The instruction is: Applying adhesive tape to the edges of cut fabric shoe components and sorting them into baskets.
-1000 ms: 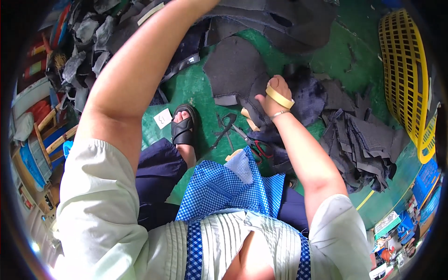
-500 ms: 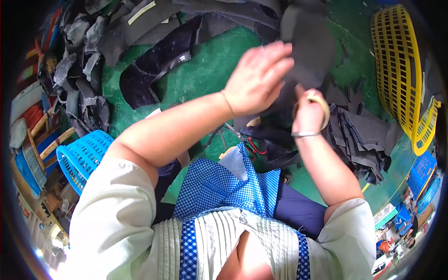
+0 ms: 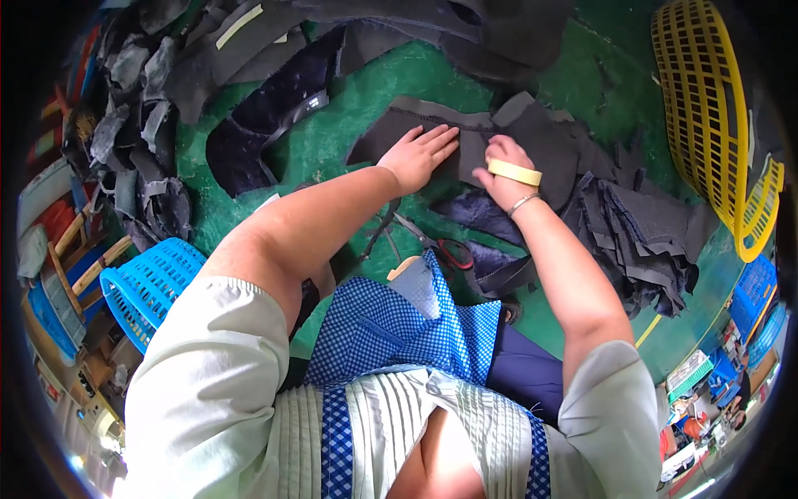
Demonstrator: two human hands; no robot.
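Note:
A dark grey fabric piece (image 3: 378,137) with a stitched seam lies spread on the green floor in front of me. My left hand (image 3: 420,160) rests flat on it, fingers stretched out. My right hand (image 3: 505,179) is closed over the fabric beside the seam, fingers curled. A pale yellow roll of tape (image 3: 517,173) sits around the right hand; what the fingertips grip is hidden. Scissors (image 3: 455,254) with red and black handles lie nearer to me, beside dark plush fabric (image 3: 478,212).
A heap of dark fabric pieces (image 3: 636,237) lies at the right, below a tall yellow basket (image 3: 698,100). More dark pieces (image 3: 274,116) cover the far left floor. At the left is a blue basket (image 3: 150,287). My blue checked apron (image 3: 366,333) spreads over my lap.
The blurred dark fabric raised at the far right has come down, and a fabric piece now lies flat under my hands. My left hand has moved from the air down and left onto it.

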